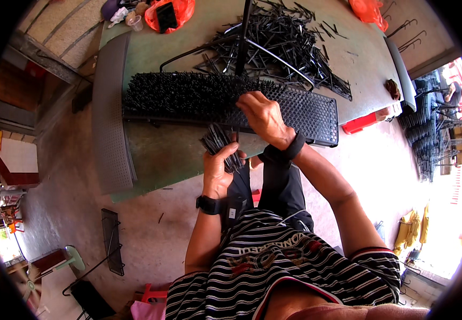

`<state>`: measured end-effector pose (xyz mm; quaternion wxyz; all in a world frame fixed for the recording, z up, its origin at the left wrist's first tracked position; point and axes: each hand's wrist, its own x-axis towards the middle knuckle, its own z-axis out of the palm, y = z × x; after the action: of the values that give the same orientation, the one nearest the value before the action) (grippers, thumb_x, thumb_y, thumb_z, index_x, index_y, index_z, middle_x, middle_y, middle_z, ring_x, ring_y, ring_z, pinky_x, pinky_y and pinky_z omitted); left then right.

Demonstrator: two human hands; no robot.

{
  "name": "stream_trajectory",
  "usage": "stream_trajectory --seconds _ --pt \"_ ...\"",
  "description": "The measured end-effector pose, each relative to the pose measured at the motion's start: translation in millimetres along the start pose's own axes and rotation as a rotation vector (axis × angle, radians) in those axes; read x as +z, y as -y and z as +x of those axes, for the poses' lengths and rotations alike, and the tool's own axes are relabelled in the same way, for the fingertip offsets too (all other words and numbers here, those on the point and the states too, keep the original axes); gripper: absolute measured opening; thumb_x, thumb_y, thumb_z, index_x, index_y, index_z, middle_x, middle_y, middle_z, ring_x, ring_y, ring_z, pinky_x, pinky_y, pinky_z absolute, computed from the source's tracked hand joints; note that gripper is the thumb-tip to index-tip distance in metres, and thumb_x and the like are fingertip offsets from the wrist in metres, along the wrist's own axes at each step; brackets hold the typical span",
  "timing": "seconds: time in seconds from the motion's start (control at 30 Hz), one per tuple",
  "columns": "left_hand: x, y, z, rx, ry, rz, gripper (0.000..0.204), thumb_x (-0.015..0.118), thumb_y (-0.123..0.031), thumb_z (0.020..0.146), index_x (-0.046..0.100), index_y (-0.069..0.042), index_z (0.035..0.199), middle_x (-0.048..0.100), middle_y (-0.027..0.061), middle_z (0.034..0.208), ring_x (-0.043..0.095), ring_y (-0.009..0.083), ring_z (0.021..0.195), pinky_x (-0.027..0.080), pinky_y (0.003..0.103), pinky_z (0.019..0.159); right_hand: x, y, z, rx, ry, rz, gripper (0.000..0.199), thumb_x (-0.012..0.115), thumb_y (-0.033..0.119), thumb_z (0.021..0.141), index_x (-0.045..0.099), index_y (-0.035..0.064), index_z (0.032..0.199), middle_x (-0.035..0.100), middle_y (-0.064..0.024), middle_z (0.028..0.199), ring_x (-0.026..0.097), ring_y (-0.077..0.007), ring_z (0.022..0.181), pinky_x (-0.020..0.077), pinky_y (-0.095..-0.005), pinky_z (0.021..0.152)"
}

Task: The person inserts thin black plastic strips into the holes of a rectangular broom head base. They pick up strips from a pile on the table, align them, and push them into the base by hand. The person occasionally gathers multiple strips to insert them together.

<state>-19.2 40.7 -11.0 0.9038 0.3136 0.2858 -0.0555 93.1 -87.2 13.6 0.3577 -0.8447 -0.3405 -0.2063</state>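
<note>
A long black perforated panel (311,114) lies across the table in front of me. Its left part bristles with black plastic strips (177,96) standing in the holes, while bare holes show on the right. My left hand (217,173) is closed round a bundle of black plastic strips (221,145), held just off the panel's near edge. With fingertips pinched together, my right hand (263,114) is at the border between the filled and bare holes. What those fingertips hold, if anything, is hidden.
Behind the panel spreads a heap of loose black strips (289,48) on the green table (161,160). A black metal frame (244,37) rises over the panel. A phone (166,17) rests on a red plastic bag (185,13). A grey perforated sheet (111,117) hangs along the left edge.
</note>
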Motion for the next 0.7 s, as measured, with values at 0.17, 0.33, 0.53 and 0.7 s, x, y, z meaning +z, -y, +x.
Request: stream_trajectory --seconds 0.17,0.33,0.53,0.7 --pt "-10.8 -3.0 1.7 -0.109 0.216 -0.063 0.025 0.065 0.0 0.073 0.06 0.0 0.097 0.061 0.0086 0.077 0.061 0.0229 0.058 0.05 0.033 0.051 -10.6 10.1 5.1 0.111 0.016 -0.007 0.007 0.064 0.011 0.079 0.065 0.0051 0.083 0.059 -0.0061 0.071 0.058 -0.0223 0.06 0.0461 -0.0316 0.051" --pt "-11.3 -1.3 2.2 -0.191 0.329 -0.114 0.029 0.065 -0.003 0.075 0.059 -0.003 0.104 0.062 0.0085 0.082 0.061 0.0225 0.064 0.051 0.033 0.056 -26.6 17.3 -7.4 0.661 0.465 0.765 0.016 0.065 0.015 0.084 0.068 0.0003 0.088 0.06 -0.0011 0.063 0.053 -0.0054 0.054 0.0422 -0.0214 0.05" --pt "-3.8 5.8 5.7 -0.084 0.206 -0.003 0.033 0.065 -0.004 0.076 0.059 -0.005 0.108 0.064 0.009 0.088 0.064 0.023 0.065 0.052 0.033 0.056 -27.7 19.7 -13.9 0.806 0.16 0.75 0.015 0.061 0.01 0.085 0.064 -0.0039 0.086 0.064 -0.0054 0.067 0.059 -0.0089 0.054 0.0461 -0.0219 0.047" --pt "-6.4 0.6 2.3 -0.061 0.068 0.037 0.032 0.069 0.001 0.073 0.06 -0.003 0.103 0.064 0.0087 0.08 0.064 0.023 0.057 0.051 0.033 0.048 -29.0 21.9 2.8 0.691 -0.13 0.622 0.01 0.058 0.005 0.087 0.057 -0.0034 0.092 0.064 -0.0088 0.074 0.063 -0.0121 0.058 0.05 -0.021 0.051"
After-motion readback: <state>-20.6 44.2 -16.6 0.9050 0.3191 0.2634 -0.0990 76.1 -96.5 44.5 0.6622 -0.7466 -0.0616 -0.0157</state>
